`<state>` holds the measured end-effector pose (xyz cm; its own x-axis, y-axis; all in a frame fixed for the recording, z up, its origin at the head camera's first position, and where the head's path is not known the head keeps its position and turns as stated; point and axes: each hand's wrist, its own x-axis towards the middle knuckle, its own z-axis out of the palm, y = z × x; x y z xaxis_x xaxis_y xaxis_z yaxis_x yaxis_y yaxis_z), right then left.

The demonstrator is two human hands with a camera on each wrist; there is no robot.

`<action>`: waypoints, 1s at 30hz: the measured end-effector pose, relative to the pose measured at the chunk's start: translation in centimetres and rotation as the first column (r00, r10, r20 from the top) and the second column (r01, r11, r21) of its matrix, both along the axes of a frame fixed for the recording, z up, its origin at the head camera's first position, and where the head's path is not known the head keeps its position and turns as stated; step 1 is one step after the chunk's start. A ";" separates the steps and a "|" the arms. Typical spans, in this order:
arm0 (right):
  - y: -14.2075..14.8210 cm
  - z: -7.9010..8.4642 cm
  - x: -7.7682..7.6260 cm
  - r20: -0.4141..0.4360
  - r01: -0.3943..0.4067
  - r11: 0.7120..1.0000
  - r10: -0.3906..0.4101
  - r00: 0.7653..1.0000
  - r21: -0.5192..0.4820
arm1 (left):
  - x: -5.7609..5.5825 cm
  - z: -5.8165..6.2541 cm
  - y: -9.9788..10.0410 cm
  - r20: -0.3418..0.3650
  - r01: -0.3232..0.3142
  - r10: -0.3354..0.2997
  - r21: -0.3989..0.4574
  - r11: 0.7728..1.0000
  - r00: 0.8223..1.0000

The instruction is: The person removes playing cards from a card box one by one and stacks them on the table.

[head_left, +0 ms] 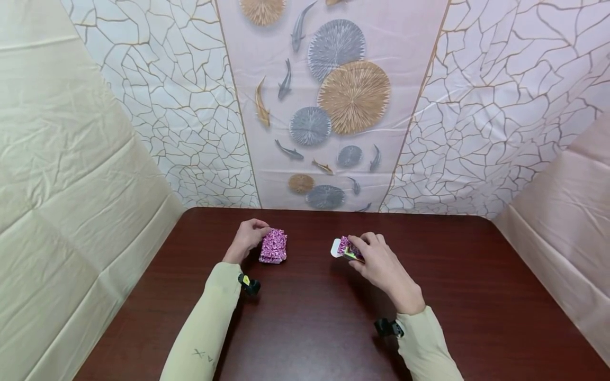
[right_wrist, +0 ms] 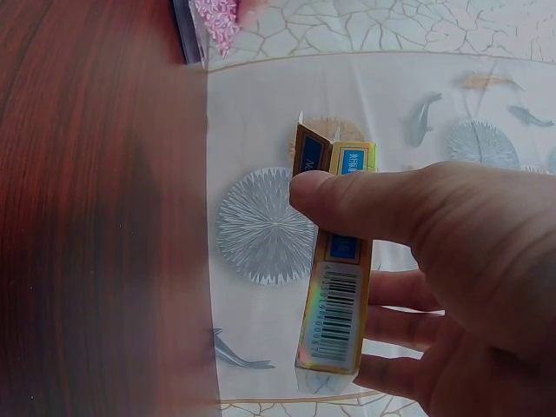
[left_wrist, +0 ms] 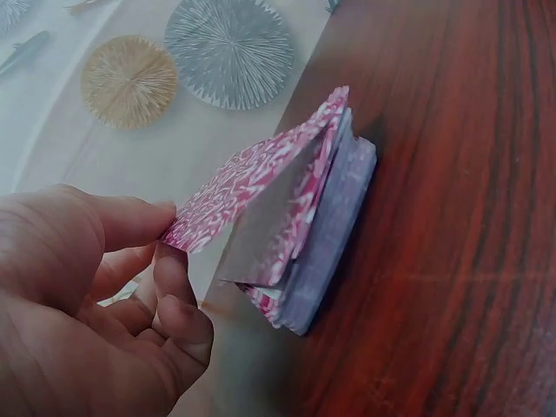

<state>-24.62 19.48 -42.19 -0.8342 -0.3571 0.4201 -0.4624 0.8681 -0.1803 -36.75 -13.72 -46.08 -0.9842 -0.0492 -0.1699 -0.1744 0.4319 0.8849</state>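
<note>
A stack of pink-and-white patterned playing cards (head_left: 274,246) lies on the table left of centre. My left hand (left_wrist: 95,287) pinches the edge of the top card (left_wrist: 252,178) between thumb and finger. That card is tilted up at the near edge, while its far edge still meets the stack. Over the table to the right, my right hand (head_left: 383,264) grips a small card box (right_wrist: 334,295) with a barcode on its gold side. Its white end flap (head_left: 335,247) stands out toward the left. Pink pattern shows on the box's top, partly covered by my fingers.
The dark reddish-brown wooden table (head_left: 305,328) ends at a wall cloth (head_left: 305,106) printed with fish and round discs. Pale cloth (head_left: 71,159) hangs along the left side and more along the right. A small black camera sits on each wrist.
</note>
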 end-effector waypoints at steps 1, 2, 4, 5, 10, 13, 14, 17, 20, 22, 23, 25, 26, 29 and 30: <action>0.0 0.0 0.0 -0.001 0.000 1.000 0.000 1.000 0.000 | 0.0 -0.1 0.0 -0.006 -0.001 0.000 -0.011 1.000 1.000; 0.0 0.0 0.0 -0.002 -0.001 1.000 0.001 1.000 0.000 | -0.1 -0.2 0.0 -0.014 -0.001 0.001 -0.023 1.000 1.000; 0.0 0.0 0.0 -0.002 -0.002 1.000 0.002 1.000 0.000 | -0.1 -0.4 0.0 -0.033 -0.004 0.002 -0.044 0.999 0.999; 0.0 0.0 0.0 -0.004 -0.002 1.000 0.002 1.000 0.001 | -0.1 -0.5 0.0 -0.041 -0.006 0.004 -0.055 0.998 0.999; 0.1 0.0 0.0 -0.006 0.000 1.000 0.000 1.000 0.000 | 0.0 -0.9 0.1 -0.070 -0.012 0.005 -0.106 0.994 0.998; 0.1 0.0 0.0 -0.004 0.001 1.000 -0.001 1.000 -0.005 | 0.2 -1.0 0.3 -0.064 -0.013 0.005 -0.131 0.991 0.998; 0.1 0.0 0.0 -0.004 0.001 1.000 -0.001 1.000 -0.005 | 0.2 -1.0 0.4 -0.056 -0.013 0.006 -0.134 0.991 0.998; 0.1 0.1 0.1 -0.004 0.001 1.000 -0.001 1.000 -0.007 | 0.3 -1.0 0.4 -0.042 -0.013 0.007 -0.150 0.989 0.999; 0.2 0.1 0.1 -0.009 0.000 1.000 0.000 1.000 -0.010 | 0.1 -1.1 0.3 -0.038 -0.007 0.001 -0.164 0.986 0.999; 0.2 0.1 0.1 -0.014 0.000 1.000 0.000 1.000 -0.015 | 0.0 -1.2 0.2 -0.045 -0.001 -0.007 -0.178 0.984 0.999; 0.2 0.1 0.1 -0.016 0.000 1.000 0.000 1.000 -0.015 | 0.0 -1.2 0.2 -0.049 0.001 -0.010 -0.184 0.983 0.999; 0.2 0.1 0.1 -0.021 0.001 1.000 -0.001 1.000 -0.014 | -0.1 -1.2 0.2 -0.060 0.006 -0.018 -0.198 0.980 0.998; 0.2 0.1 0.1 -0.019 0.001 1.000 -0.001 1.000 -0.015 | -0.1 -1.3 0.2 -0.062 0.007 -0.020 -0.203 0.979 0.998; 0.3 0.1 0.1 -0.021 0.004 1.000 -0.004 1.000 -0.012 | -0.2 -1.3 0.2 -0.068 0.010 -0.026 -0.221 0.975 0.997; 0.3 0.1 0.1 -0.025 0.004 1.000 -0.005 1.000 -0.012 | -0.2 -1.3 0.2 -0.069 0.013 -0.029 -0.226 0.974 0.997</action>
